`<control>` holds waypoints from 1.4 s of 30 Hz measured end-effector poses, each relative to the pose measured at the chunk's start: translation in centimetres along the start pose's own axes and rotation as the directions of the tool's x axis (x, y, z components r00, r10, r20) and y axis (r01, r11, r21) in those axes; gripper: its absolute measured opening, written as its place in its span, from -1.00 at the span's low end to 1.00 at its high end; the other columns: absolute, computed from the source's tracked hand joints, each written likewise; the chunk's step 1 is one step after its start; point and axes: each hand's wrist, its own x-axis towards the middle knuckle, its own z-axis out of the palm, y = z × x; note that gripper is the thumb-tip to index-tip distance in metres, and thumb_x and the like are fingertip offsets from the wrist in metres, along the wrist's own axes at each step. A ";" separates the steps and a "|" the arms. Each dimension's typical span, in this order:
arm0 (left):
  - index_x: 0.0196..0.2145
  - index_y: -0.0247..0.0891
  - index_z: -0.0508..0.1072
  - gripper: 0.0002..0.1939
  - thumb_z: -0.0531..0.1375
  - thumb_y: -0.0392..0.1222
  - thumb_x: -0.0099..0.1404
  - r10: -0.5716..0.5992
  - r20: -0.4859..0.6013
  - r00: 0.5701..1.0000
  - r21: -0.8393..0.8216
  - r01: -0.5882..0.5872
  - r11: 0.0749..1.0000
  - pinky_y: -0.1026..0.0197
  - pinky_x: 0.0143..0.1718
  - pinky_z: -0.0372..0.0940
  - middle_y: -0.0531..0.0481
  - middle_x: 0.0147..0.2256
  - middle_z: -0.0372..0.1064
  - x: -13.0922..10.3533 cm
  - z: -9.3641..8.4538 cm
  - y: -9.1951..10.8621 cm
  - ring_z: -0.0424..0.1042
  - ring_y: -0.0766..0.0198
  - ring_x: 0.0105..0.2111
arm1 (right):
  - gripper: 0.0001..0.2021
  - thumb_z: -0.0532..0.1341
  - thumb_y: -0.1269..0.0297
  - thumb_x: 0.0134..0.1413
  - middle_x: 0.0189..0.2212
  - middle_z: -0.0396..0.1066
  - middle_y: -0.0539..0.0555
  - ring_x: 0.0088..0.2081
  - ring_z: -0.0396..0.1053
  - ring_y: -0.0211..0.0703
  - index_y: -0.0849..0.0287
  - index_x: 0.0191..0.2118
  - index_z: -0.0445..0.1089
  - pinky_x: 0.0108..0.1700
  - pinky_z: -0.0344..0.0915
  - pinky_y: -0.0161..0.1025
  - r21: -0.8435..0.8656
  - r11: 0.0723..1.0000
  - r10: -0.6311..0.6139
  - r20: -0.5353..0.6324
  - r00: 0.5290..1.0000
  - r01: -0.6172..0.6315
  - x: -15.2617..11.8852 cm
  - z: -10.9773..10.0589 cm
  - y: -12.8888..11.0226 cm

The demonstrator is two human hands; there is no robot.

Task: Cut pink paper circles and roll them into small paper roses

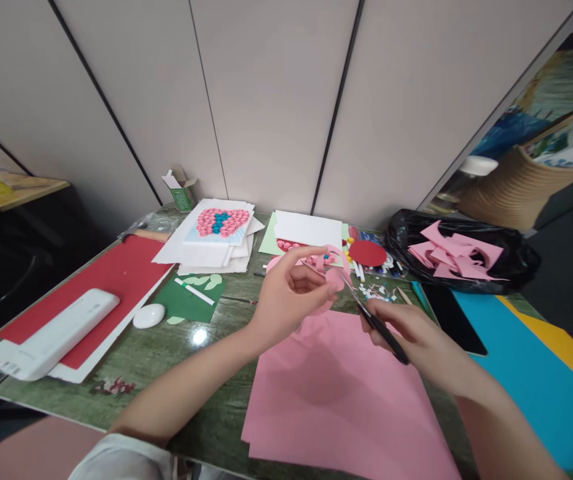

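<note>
Above a big pink sheet (pixel 336 407) on the green table (pixel 206 393), holds a small pink paper piece (pixel 335 279) up in the left hand (pixel 286 287); bends the thumb and fingers in close, with the paper caught at the tips; grips black-handled scissors (pixel 384 335) in the right hand (pixel 411 333), with the fingers closed around the handles; points the blades up and to the left, right at the paper piece; cannot tell the size of the gap between the blades; to the right, has a black bag (pixel 401 233) with pink scraps (pixel 459 252) heaped in it, and a red circle (pixel 368 253) just left of that; nearer, has a flat black thing (pixel 454 319) by a blue sheet (pixel 531 387), with a yellow sheet (pixel 566 340) along the far side; to the left, has a pile of white paper (pixel 194 255) with a pink and blue heart (pixel 211 222) on top; in front of that, has a white pen (pixel 195 291) on a dark green sheet (pixel 186 307); beside it, has a round white thing (pixel 149 316); farther left, has a long white box (pixel 66 330) on a red sheet (pixel 131 267).
</note>
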 end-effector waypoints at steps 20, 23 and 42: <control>-0.07 -0.18 0.32 -0.53 0.31 -0.22 0.05 0.055 -0.066 0.996 0.036 -0.053 0.998 0.29 -0.38 0.40 0.08 -0.50 0.46 0.3 -0.4 0.7 0.49 0.31 -0.47 | -0.82 -0.05 0.49 0.11 -0.54 0.18 -0.07 -0.50 0.09 -0.28 0.14 -0.47 0.09 -0.46 0.01 -0.31 -0.033 0.998 -0.055 0.081 0.995 0.058 -0.4 -0.8 1.0; -0.07 -0.19 0.31 -0.54 0.31 -0.23 0.06 0.065 -0.068 0.996 0.048 -0.062 0.997 0.27 -0.37 0.40 0.07 -0.49 0.46 0.3 -0.5 0.7 0.49 0.30 -0.47 | -0.81 -0.06 0.49 0.12 -0.53 0.18 -0.07 -0.49 0.09 -0.28 0.13 -0.48 0.08 -0.45 0.01 -0.31 -0.031 0.997 -0.062 0.079 0.995 0.065 -0.5 -1.0 0.9; -0.05 -0.21 0.31 -0.54 0.25 -0.33 0.06 0.065 -0.041 0.997 0.134 -0.059 0.989 0.28 -0.36 0.37 0.09 -0.51 0.44 0.4 -0.8 1.0 0.47 0.32 -0.46 | -0.80 -0.02 0.44 0.15 -0.56 0.13 -0.07 -0.50 0.07 -0.27 0.14 -0.49 0.08 -0.45 -0.03 -0.31 -0.115 0.992 -0.028 0.148 0.989 0.045 -1.2 -1.9 0.7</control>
